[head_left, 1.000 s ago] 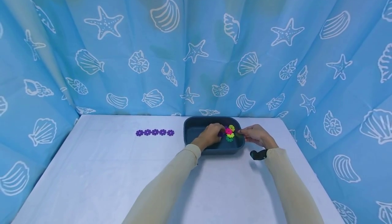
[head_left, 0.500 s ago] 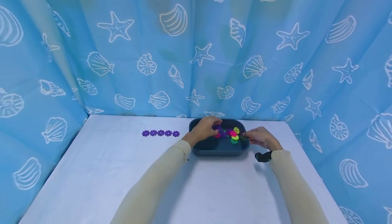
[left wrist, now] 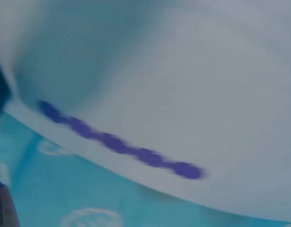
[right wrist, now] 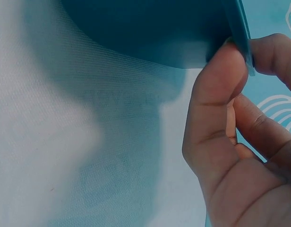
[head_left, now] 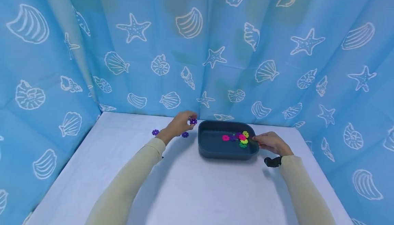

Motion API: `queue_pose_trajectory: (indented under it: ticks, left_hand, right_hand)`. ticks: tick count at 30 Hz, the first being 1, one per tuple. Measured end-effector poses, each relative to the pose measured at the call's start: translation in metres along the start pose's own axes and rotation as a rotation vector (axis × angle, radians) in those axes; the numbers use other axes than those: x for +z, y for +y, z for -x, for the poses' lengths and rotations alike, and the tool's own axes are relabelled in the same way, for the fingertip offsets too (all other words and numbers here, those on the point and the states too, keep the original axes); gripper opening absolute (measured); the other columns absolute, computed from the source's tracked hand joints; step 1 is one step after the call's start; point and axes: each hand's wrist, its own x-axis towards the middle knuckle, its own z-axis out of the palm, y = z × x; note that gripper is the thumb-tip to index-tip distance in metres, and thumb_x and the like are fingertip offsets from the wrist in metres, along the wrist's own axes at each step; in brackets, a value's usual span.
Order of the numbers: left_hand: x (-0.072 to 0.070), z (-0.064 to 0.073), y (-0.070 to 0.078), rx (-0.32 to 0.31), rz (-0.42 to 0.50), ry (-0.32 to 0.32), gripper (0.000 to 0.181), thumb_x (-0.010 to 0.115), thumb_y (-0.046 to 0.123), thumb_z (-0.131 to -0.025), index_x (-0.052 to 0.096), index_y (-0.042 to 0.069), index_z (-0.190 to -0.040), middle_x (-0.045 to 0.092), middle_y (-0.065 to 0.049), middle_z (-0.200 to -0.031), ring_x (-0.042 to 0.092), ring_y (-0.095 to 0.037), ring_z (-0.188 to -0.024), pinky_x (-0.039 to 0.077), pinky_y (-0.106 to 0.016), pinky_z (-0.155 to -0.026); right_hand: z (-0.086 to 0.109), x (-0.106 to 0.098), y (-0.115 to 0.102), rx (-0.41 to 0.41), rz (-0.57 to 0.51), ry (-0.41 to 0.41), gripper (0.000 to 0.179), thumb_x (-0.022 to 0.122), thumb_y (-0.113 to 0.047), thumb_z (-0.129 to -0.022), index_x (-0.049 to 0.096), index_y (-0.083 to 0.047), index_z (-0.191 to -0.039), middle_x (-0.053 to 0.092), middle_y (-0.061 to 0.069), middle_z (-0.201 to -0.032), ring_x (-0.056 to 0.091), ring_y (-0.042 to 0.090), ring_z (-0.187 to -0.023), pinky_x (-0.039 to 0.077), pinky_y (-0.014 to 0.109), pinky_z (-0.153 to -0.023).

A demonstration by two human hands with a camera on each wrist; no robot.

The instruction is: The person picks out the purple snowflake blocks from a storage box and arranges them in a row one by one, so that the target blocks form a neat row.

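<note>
My left arm (head_left: 129,177) outstretched, left hand (head_left: 179,123) above the table (head_left: 197,190), pinching one purple flower (head_left: 193,121) beside one bin (head_left: 226,153), row of five (left wrist: 113,143) below, right hand (head_left: 274,142) clamped on the bin's rim (right wrist: 242,28), two pink flowers (head_left: 226,137) inside.

The far curtain (head_left: 191,61) is showing white shells and starfish over blue. The tablecloth (head_left: 215,190) is showing plain white. At left, a row of discs (left wrist: 114,143) and the held disc (head_left: 193,121) are showing purple. At right, a slate-blue tub (head_left: 226,154) is framing pink, purple, yellow and green discs (head_left: 226,137). Sleeves (head_left: 127,180) are showing cream, the wristband (head_left: 272,162) black.
</note>
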Motion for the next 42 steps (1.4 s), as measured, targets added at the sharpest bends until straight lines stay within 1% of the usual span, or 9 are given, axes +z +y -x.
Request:
queue_pose_trajectory:
  ticks: [3,8,12,16,20,23,26,33,42]
  left_hand:
    - [-0.014,0.013,-0.021,-0.064,-0.028,0.007,0.044,0.07,0.009,-0.09,0.057,0.007,-0.132,0.061,-0.007,-0.128,0.057,-0.023,-0.119,0.048,-0.036,-0.099]
    - [-0.032,0.04,-0.06,-0.164,-0.083,0.022,0.046,0.07,0.006,-0.089,0.056,0.005,-0.132,0.06,-0.01,-0.128,0.055,-0.027,-0.12,0.046,-0.041,-0.101]
    - [-0.045,0.061,-0.088,-0.234,-0.14,0.01,0.049,0.071,0.002,-0.086,0.056,0.003,-0.132,0.061,-0.013,-0.127,0.054,-0.031,-0.122,0.043,-0.045,-0.104]
    - [-0.054,0.076,-0.111,-0.294,-0.161,-0.001,0.05,0.071,0.0,-0.084,0.056,0.001,-0.131,0.061,-0.016,-0.127,0.052,-0.034,-0.123,0.041,-0.048,-0.105]
    - [-0.058,0.084,-0.127,-0.315,-0.183,0.005,0.048,0.071,0.0,-0.084,0.057,-0.001,-0.13,0.061,-0.018,-0.125,0.053,-0.036,-0.122,0.041,-0.049,-0.104]
    - [-0.059,0.088,-0.133,-0.317,-0.188,0.012,0.046,0.07,-0.002,-0.084,0.058,-0.003,-0.128,0.062,-0.019,-0.122,0.054,-0.037,-0.119,0.042,-0.049,-0.103]
    - [-0.058,0.091,-0.136,-0.328,-0.177,0.018,0.045,0.069,-0.003,-0.084,0.058,-0.003,-0.128,0.062,-0.019,-0.121,0.055,-0.036,-0.119,0.043,-0.049,-0.103]
    - [-0.057,0.089,-0.134,-0.353,-0.147,0.013,0.044,0.068,-0.001,-0.087,0.057,-0.001,-0.13,0.062,-0.017,-0.124,0.054,-0.035,-0.121,0.041,-0.049,-0.104]
    - [-0.054,0.089,-0.131,-0.378,-0.122,0.014,0.046,0.068,-0.001,-0.087,0.057,0.002,-0.131,0.06,-0.016,-0.127,0.051,-0.035,-0.125,0.04,-0.049,-0.105]
  right_hand:
    - [0.001,-0.002,0.001,0.008,-0.015,0.005,0.046,0.064,-0.024,-0.096,0.056,0.012,-0.124,0.062,0.015,-0.1,0.058,0.019,-0.078,0.057,0.03,-0.077]
    - [0.001,-0.002,0.001,-0.006,-0.019,-0.007,0.046,0.063,-0.023,-0.096,0.055,0.013,-0.124,0.061,0.014,-0.098,0.058,0.018,-0.077,0.057,0.032,-0.08]
    - [0.0,-0.001,0.001,-0.011,-0.027,-0.008,0.048,0.064,-0.024,-0.095,0.054,0.013,-0.125,0.061,0.015,-0.1,0.058,0.018,-0.078,0.057,0.031,-0.078]
    - [-0.001,-0.003,0.003,0.003,-0.037,-0.007,0.048,0.065,-0.025,-0.095,0.055,0.012,-0.124,0.062,0.015,-0.1,0.058,0.018,-0.078,0.057,0.031,-0.079]
    - [0.0,-0.004,0.003,0.001,-0.045,-0.007,0.046,0.064,-0.023,-0.096,0.055,0.012,-0.123,0.062,0.013,-0.095,0.058,0.017,-0.075,0.057,0.03,-0.076]
    - [0.0,-0.003,0.002,-0.009,-0.05,-0.018,0.046,0.062,-0.022,-0.096,0.054,0.014,-0.124,0.062,0.012,-0.094,0.058,0.016,-0.074,0.057,0.03,-0.076]
    - [0.001,-0.002,0.001,-0.012,-0.053,-0.028,0.047,0.062,-0.021,-0.097,0.053,0.014,-0.126,0.062,0.013,-0.096,0.058,0.016,-0.074,0.057,0.031,-0.078]
    - [0.003,-0.002,-0.003,-0.013,-0.056,-0.027,0.046,0.062,-0.021,-0.096,0.053,0.014,-0.124,0.062,0.014,-0.095,0.058,0.016,-0.074,0.056,0.027,-0.072]
    - [-0.001,-0.001,0.001,-0.004,-0.052,-0.021,0.047,0.064,-0.022,-0.096,0.054,0.014,-0.124,0.061,0.015,-0.097,0.058,0.017,-0.075,0.057,0.028,-0.074]
